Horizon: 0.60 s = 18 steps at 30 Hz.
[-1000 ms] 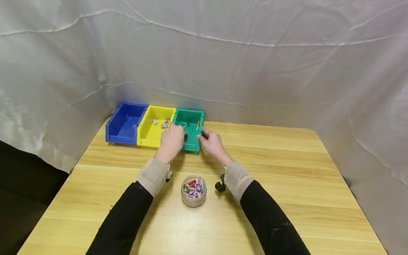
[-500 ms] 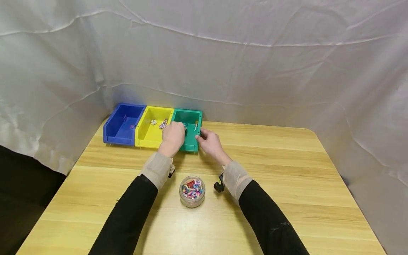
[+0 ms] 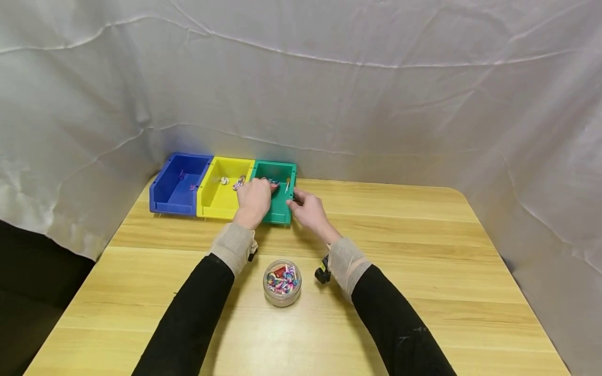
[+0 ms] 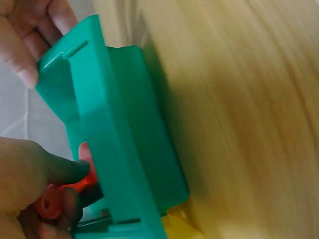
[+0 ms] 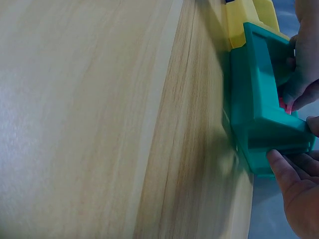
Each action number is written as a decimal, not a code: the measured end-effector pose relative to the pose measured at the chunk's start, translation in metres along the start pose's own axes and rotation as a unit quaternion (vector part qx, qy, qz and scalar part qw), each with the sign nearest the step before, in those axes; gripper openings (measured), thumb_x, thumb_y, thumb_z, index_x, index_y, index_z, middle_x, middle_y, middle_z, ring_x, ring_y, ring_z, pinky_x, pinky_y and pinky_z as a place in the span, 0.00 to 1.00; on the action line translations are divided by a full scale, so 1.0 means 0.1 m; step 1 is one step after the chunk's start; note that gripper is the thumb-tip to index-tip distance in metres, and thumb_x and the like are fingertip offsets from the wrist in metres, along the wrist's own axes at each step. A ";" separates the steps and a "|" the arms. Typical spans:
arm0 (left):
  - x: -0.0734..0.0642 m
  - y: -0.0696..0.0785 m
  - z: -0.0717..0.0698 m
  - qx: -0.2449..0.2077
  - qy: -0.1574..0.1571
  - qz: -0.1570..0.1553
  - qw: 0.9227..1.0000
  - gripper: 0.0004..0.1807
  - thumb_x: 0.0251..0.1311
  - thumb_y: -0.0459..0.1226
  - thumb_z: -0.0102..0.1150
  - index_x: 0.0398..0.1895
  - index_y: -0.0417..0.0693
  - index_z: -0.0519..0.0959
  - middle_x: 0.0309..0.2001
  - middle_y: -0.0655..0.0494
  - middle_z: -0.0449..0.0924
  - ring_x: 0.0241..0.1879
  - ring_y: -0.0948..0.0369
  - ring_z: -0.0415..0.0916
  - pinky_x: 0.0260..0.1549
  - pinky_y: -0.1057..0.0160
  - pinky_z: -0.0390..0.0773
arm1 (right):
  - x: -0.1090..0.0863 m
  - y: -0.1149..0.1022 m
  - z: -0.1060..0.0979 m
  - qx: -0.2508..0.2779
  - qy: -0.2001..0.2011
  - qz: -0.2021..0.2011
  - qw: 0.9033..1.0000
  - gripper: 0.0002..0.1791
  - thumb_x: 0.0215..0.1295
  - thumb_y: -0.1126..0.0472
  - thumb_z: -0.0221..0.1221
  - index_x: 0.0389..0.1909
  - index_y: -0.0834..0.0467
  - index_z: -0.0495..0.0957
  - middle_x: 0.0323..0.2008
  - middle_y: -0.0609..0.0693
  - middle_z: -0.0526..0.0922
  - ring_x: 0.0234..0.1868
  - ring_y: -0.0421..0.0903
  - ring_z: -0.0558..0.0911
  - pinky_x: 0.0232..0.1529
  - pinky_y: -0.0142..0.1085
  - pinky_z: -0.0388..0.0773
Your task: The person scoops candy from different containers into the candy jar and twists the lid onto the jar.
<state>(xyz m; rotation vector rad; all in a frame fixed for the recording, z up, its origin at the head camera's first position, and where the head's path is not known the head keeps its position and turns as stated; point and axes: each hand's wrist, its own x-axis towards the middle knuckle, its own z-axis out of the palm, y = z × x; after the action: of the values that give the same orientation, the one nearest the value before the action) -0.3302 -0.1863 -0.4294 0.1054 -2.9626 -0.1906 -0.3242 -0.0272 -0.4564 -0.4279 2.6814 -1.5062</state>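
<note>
My left hand point(image 3: 254, 201) reaches over the front left of the green bin point(image 3: 277, 216). Between thumb and fingers it pinches a small glossy red piece point(image 4: 87, 164) with a rounded, holed end; its exact kind is unclear. My right hand point(image 5: 299, 199) grips the bin's right wall, thumb at the rim and fingers along the outside. Inside this bin lies a small stick-shaped piece point(image 3: 288, 185); other small pieces are partly covered by my left hand. Nearer me stands a round clear jar point(image 3: 282, 300) holding colourful swirl lollipop charms and a red piece.
A yellow bin point(image 3: 217, 206) with swirl lollipop charms adjoins the green one on the left. Beyond it sits a blue bin point(image 3: 176, 209) with a few small pieces. Pale cloth point(image 3: 376, 115) hangs behind the wooden table point(image 3: 423, 250).
The red piece has come into sight at my left fingertips, low in the green bin. My right hand keeps its place on the bin wall. The whole head view has drifted slightly.
</note>
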 end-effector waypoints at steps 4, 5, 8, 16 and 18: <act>0.02 -0.02 0.02 -0.010 0.012 0.003 1.000 0.17 0.79 0.38 0.50 0.39 0.42 0.87 0.38 0.45 0.87 0.36 0.49 0.85 0.32 0.50 0.84 | 0.01 -0.01 0.00 0.004 -0.002 -0.002 1.000 0.28 0.76 0.63 0.60 0.73 0.66 0.69 0.64 0.62 0.80 0.64 0.54 0.81 0.63 0.44 0.78; 0.02 -0.02 0.02 -0.018 0.015 0.006 1.000 0.16 0.79 0.38 0.50 0.40 0.43 0.88 0.38 0.45 0.88 0.37 0.48 0.85 0.33 0.49 0.84 | 0.01 -0.01 0.00 0.003 -0.001 -0.002 1.000 0.28 0.76 0.63 0.60 0.73 0.66 0.69 0.64 0.62 0.80 0.64 0.54 0.81 0.63 0.44 0.78; 0.04 -0.04 0.03 -0.032 0.026 0.015 0.999 0.14 0.77 0.37 0.52 0.43 0.49 0.89 0.39 0.46 0.88 0.38 0.48 0.85 0.32 0.48 0.84 | 0.01 -0.02 0.00 0.004 -0.001 0.002 1.000 0.28 0.76 0.63 0.60 0.73 0.66 0.69 0.64 0.62 0.80 0.64 0.53 0.81 0.63 0.44 0.78; 0.12 -0.10 0.01 -0.036 0.020 0.048 0.998 0.17 0.76 0.33 0.52 0.54 0.59 0.88 0.45 0.48 0.88 0.46 0.47 0.82 0.40 0.46 0.83 | 0.00 -0.02 0.01 0.007 -0.005 0.001 1.000 0.28 0.76 0.63 0.60 0.73 0.66 0.69 0.63 0.62 0.81 0.63 0.53 0.81 0.63 0.44 0.78; 0.14 -0.11 0.00 -0.032 0.016 0.062 0.997 0.19 0.75 0.32 0.53 0.58 0.61 0.87 0.48 0.48 0.88 0.48 0.46 0.81 0.45 0.46 0.81 | 0.00 -0.02 0.00 0.005 -0.005 0.000 1.000 0.28 0.76 0.63 0.60 0.72 0.66 0.69 0.64 0.62 0.81 0.64 0.53 0.81 0.63 0.44 0.78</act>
<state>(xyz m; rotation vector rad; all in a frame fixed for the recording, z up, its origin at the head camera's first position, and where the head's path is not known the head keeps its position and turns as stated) -0.3435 -0.1988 -0.4284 -0.0835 -2.9158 -0.2630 -0.3236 -0.0282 -0.4551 -0.4346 2.6655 -1.5128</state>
